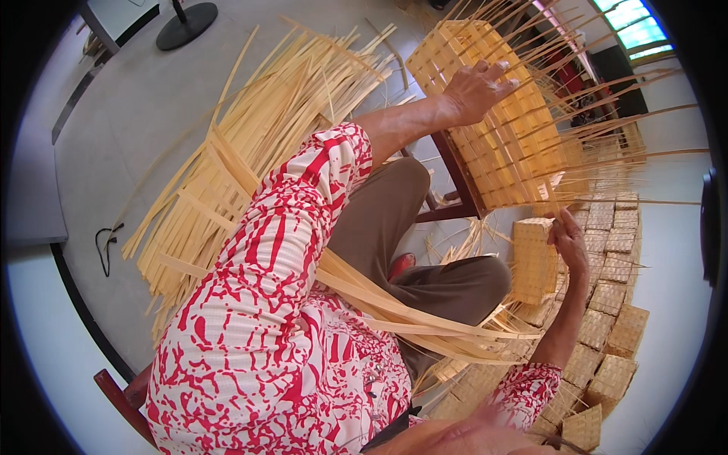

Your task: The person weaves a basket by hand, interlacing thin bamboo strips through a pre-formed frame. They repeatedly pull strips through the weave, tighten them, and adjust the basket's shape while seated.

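A half-woven basket of pale bamboo-like strips rests tilted on a dark reddish-brown wooden stool, with long loose strip ends fanning out to the upper right. My left hand lies on its woven side with fingers stretched out; white wraps show on some fingertips. At the basket's near corner, my right hand is closed, thumb and finger pinching a flat bamboo strip that runs along the weave. Several more loose strips lie across my lap.
A large heap of split strips covers the floor at left. Finished woven boxes are stacked along the right, one box standing just below the stool. A black round stand base and a dark cord are on the floor.
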{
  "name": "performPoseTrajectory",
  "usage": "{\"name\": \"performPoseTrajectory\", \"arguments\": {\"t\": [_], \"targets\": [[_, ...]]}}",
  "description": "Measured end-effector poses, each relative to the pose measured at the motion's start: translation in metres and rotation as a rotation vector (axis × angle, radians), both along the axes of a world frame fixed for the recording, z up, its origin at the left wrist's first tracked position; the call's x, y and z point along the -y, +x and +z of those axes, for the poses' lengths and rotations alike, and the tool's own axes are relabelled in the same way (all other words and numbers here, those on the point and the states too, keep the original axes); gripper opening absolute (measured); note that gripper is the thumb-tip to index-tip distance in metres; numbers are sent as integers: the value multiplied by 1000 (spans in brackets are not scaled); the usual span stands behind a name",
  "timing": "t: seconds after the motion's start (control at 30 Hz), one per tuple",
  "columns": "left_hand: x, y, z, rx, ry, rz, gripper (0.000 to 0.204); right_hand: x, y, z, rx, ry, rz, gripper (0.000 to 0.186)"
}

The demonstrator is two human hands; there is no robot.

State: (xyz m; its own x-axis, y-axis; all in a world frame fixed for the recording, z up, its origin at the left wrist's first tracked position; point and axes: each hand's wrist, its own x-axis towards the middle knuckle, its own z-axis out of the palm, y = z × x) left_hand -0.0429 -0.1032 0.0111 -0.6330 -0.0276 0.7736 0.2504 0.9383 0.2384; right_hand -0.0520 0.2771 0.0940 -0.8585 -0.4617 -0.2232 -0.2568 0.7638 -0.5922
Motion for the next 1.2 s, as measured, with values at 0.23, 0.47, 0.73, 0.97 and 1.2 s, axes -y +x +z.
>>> {"name": "performPoseTrajectory", "arguments": {"t": [0.23, 0.47, 0.73, 0.97, 1.2], "targets": [[4, 3, -36, -169, -32, 43, 51, -8, 5, -21, 20, -11, 27, 22], [6, -1, -29, -277, -135, -15, 51, -21, -3, -26, -118, 23, 68, 22], [-3, 61, 17, -145, -15, -394, 52, 15, 1, -23, -265, -25, 134, 37], [-63, 55, 41, 22, 52, -659, 28, 76, 30, -14, -295, -167, 302, 29], [-61, 44, 44, 159, -128, -605, 9, 91, 33, -30, -431, -268, 241, 21]]}}
